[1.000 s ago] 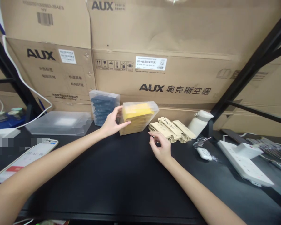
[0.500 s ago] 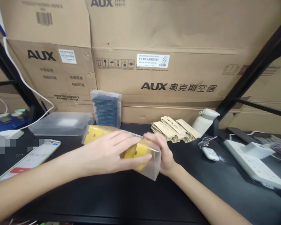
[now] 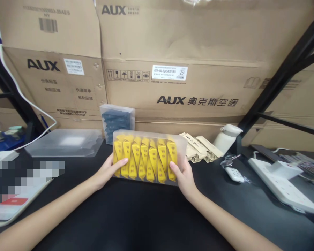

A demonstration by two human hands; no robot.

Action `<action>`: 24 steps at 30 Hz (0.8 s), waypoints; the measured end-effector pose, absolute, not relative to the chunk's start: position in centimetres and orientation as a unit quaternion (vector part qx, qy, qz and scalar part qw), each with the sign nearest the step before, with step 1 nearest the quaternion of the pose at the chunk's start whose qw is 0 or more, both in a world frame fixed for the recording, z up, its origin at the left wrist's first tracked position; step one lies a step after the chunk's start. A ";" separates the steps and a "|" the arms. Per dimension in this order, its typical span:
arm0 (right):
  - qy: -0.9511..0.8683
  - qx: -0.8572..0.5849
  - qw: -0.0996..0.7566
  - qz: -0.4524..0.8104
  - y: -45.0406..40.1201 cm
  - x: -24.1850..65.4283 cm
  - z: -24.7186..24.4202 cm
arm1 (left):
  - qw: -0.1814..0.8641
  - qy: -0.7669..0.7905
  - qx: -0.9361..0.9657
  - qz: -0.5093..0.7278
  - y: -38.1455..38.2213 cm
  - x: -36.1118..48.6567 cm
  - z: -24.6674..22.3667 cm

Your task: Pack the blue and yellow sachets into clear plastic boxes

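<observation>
Between my two hands is a clear plastic box (image 3: pixel 181 144) with a row of several yellow folded paper packets (image 3: pixel 143 160) inside, dark writing on each. My left hand (image 3: pixel 108 170) grips the box's left end, thumb on the front face. At the right end my right hand (image 3: pixel 184 174) holds it the same way, thumb in front and fingers behind. The long side of the box faces me. Close behind its left part stands a second clear box (image 3: pixel 117 120) filled with dark blue packets, partly hidden.
At the left lies an empty-looking clear plastic case (image 3: pixel 65 143), with a phone (image 3: pixel 18 205) nearer me. Kraft paper packets (image 3: pixel 204 148), a white bottle (image 3: pixel 227 137), an earphone case (image 3: pixel 234 174) and a power strip (image 3: pixel 282 184) sit on the right. Cardboard (image 3: pixel 199 115) backs the black table (image 3: pixel 136 216).
The box of yellow packets has turned so its long face points at me. My left hand has moved from across its top to its left end; my right hand stays at the right end.
</observation>
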State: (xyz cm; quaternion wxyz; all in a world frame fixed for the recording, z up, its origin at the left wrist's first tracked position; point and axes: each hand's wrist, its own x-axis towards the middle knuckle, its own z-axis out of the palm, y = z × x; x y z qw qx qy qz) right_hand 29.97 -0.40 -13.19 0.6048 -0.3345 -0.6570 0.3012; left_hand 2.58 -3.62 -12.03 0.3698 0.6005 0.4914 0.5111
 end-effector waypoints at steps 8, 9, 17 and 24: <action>-0.609 -0.388 0.574 0.387 1.1 30.1 -14.8 | 0.568 0.444 0.450 0.527 -4.3 2.4 -12.5; -0.612 -0.394 0.568 0.385 1.1 30.1 -14.7 | 0.574 0.442 0.445 0.526 -4.2 2.3 -12.5; -0.673 -0.443 0.506 0.308 0.9 30.7 -14.5 | 0.602 0.427 0.407 0.538 -3.7 2.4 -12.8; -0.623 -0.451 0.536 0.349 1.4 31.0 -14.2 | 0.620 0.432 0.359 0.548 -3.4 2.1 -12.7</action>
